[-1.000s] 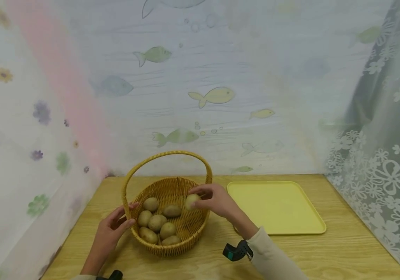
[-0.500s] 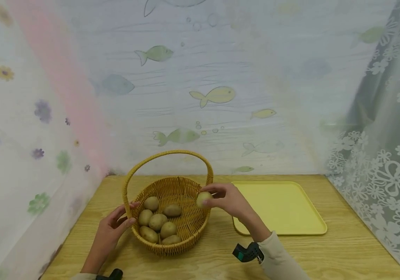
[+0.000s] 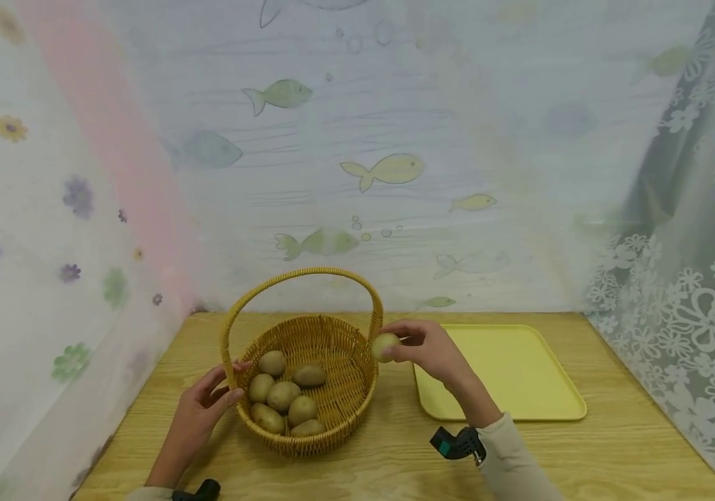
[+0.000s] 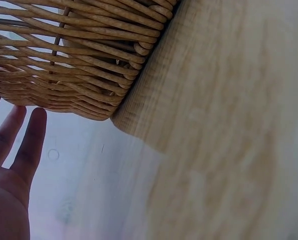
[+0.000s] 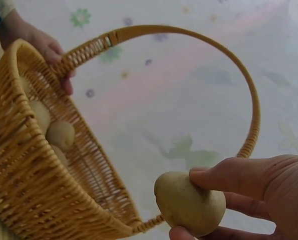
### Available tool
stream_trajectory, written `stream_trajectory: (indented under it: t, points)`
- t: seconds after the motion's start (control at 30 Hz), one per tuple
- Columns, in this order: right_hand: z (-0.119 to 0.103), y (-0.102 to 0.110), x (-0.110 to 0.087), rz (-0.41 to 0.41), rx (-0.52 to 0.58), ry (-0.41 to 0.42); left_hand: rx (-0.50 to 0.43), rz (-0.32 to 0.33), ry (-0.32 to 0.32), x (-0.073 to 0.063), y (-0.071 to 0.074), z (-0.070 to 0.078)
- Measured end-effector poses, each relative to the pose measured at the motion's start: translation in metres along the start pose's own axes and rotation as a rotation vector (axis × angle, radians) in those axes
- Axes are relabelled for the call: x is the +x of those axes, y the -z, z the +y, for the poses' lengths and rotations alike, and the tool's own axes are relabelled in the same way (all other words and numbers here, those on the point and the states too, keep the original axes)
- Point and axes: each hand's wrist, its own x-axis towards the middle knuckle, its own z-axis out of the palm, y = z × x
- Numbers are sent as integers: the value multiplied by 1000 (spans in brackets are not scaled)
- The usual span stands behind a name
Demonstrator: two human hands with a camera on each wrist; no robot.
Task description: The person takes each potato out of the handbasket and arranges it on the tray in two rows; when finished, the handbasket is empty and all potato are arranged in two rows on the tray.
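A wicker basket (image 3: pixel 345 428) with a tall arched handle (image 3: pixel 307 270) stands on the table, several potatoes (image 3: pixel 282 396) lying mostly on its left side. My left hand (image 3: pixel 197 410) holds the basket's left rim where the handle joins it, thumb in front and fingers behind. In the left wrist view, fingers (image 4: pixel 31 142) reach up to the wicker side. Between thumb and fingers, my right hand (image 3: pixel 429 351) pinches one potato (image 5: pixel 189 202). It hangs at the basket's right rim, just outside the handle's right foot, with the palm partly over the tray's left edge.
To the right of the basket lies a flat yellow tray (image 3: pixel 508 369) with a low rim. The wooden table (image 3: pixel 382 466) meets a patterned curtain (image 3: pixel 395 229) at the back, and more curtain hangs along both sides.
My right hand has carried its potato up and to the right, from inside the basket to past its right rim. The left hand and basket have stayed in place.
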Motion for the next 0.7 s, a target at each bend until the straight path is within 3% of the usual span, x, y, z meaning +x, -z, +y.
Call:
stream_trajectory:
  t: [0.7]
  points:
    - [31,31,4,193,-36,-67,-13,-1,28,-1,-1,0]
